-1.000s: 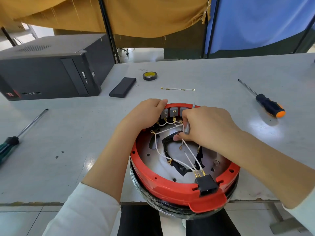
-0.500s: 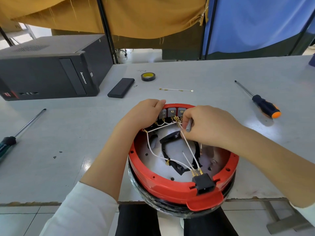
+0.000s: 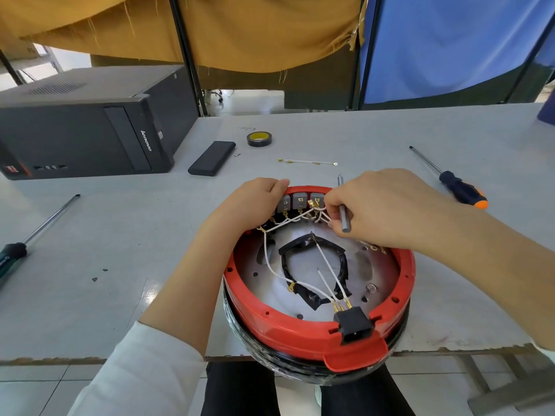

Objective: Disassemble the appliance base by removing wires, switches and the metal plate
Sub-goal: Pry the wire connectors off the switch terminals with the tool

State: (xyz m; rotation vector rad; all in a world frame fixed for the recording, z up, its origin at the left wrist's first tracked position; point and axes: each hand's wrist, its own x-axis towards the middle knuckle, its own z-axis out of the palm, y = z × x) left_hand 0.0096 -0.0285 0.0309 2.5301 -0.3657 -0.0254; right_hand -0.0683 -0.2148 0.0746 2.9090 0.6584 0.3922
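At the far rim of the base (image 3: 318,331), both hands are busy. The right hand (image 3: 387,211) is curled round a grey bit (image 3: 344,217), while its fingertips pinch at the white wires (image 3: 315,216) bunched under the right-hand switch (image 3: 316,198). The left hand (image 3: 255,202) grips the red rim beside the left switch (image 3: 283,202), its thumb on top of the rim, steadying the base.

That base overhangs the near edge of the desk (image 3: 120,250), seemingly propped against the person's lap. A hard tug on a stuck connector could tip or slide it off if the left hand loosens. Pulling on the wire rather than on its brass terminal (image 3: 312,202) may tear the conductor out and leave the terminal stuck on the switch tab. With the bit held in the same hand, the tip could slip and jab a finger or scratch the plate (image 3: 303,265). Loose wire ends lie across the plate and run to the black socket (image 3: 354,324) at the near side; they may snag when the bundle comes free.

Further out, an orange-tipped screwdriver (image 3: 459,189) lies to the right, another screwdriver (image 3: 18,249) to the left near the desk edge, where an elbow might knock it off. One removed wire (image 3: 306,162) rests beyond the base, near a tape roll (image 3: 259,139), a black slab (image 3: 211,158) and a computer case (image 3: 90,127).
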